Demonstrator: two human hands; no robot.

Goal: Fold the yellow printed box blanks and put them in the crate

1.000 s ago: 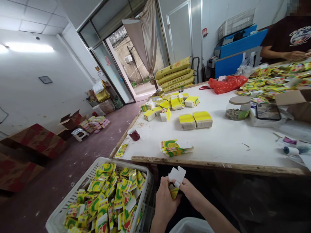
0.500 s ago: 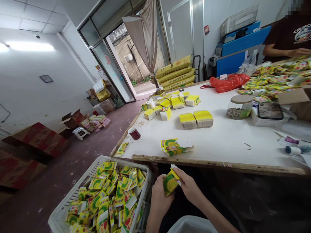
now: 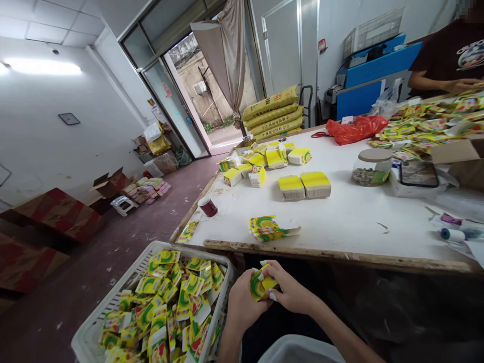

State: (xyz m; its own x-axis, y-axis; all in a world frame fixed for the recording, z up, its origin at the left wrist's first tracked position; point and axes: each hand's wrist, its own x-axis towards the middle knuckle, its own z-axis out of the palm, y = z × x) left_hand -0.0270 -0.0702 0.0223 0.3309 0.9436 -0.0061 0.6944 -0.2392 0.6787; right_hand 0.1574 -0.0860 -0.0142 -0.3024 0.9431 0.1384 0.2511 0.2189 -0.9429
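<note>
A small yellow and green carton (image 3: pixel 259 283) sits between both my hands, just below the table's front edge. My left hand (image 3: pixel 242 305) cups it from the left, fingers curled round it. My right hand (image 3: pixel 288 291) pinches it from the right and top, fingers closed on it. To the left stands a white plastic crate (image 3: pixel 121 295) filled with several similar folded cartons. A short stack of flat cartons (image 3: pixel 271 228) lies on the white table (image 3: pixel 351 217) close above my hands.
Bundles of flat cartons (image 3: pixel 304 185) and a dark red cup (image 3: pixel 207 206) lie further back on the table. A jar (image 3: pixel 370 168), a phone (image 3: pixel 419 173) and a red bag (image 3: pixel 357 128) sit to the right. Another person (image 3: pixel 446 55) works at the far right corner.
The carton went from an open white flap held upright to a closed yellow and green box. Both hands have drawn closer round it and shifted slightly left.
</note>
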